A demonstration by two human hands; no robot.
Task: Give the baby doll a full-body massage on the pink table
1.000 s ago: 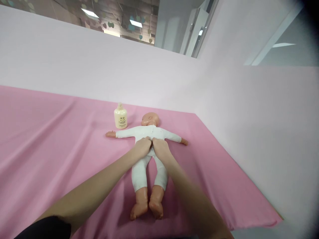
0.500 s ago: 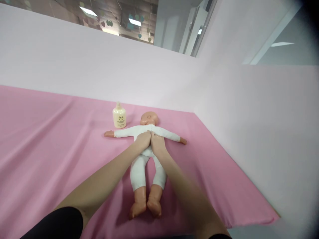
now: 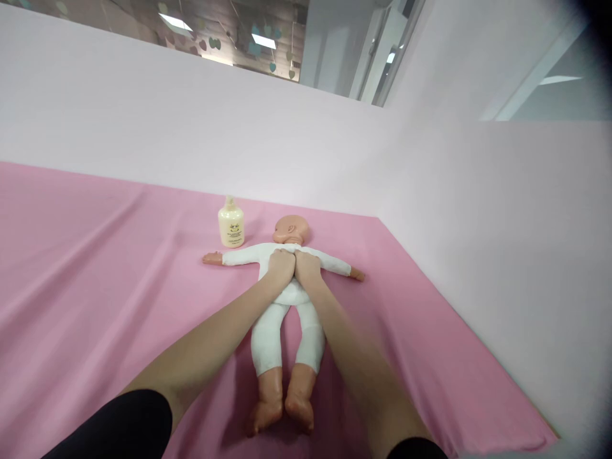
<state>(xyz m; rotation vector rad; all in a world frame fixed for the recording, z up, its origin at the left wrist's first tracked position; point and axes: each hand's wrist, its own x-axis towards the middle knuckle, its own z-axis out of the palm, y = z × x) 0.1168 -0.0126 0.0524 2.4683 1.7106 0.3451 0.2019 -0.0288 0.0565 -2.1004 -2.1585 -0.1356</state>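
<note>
A baby doll [image 3: 292, 294] in a white body suit lies stretched out, arms spread, legs towards me. Its bald head [image 3: 299, 228] is turned to the left. My left hand [image 3: 282, 264] is curled into a fist on the upper torso, left of the midline. Beside it, touching at the knuckles, my right hand [image 3: 307, 266] is closed on the other half of the torso. The fingertips of both are tucked out of sight, so anything between them is hidden. A pale yellow pump bottle [image 3: 231, 226] with a dark printed label stands upright beyond the doll's left-lying arm.
Pink cloth [image 3: 143, 268] with soft folds covers the table beneath the doll. A white wall [image 3: 191, 127] borders the far edge, and another white wall [image 3: 502, 242] runs along the right. Above the far wall, a window [image 3: 239, 38] shows ceiling lights and hanging heart shapes.
Both fists stay on the doll's upper torso, their knuckles now turned more upward. The doll's head shows more of its side. The whole view has shifted slightly.
</note>
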